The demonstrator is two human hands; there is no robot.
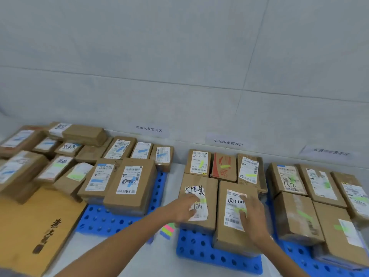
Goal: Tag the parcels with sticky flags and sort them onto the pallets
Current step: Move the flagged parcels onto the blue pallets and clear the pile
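Brown cardboard parcels lie on three blue perforated pallets. My left hand [183,208] rests palm down on the white handwritten label of a front parcel [196,220] on the middle pallet [199,250]. My right hand [253,216] presses its fingertips onto a green flag on the label of the neighbouring parcel [225,234]. A pad of sticky flags [167,230], pink, green, yellow and blue, shows just below my left wrist in the gap between pallets. Whether my hand touches the pad I cannot tell.
The left pallet [95,222] holds many parcels with blue flags; the right pallet [299,254] holds several with green flags. A large orange-brown flat box [30,232] lies at front left. Three paper signs hang on the grey wall behind.
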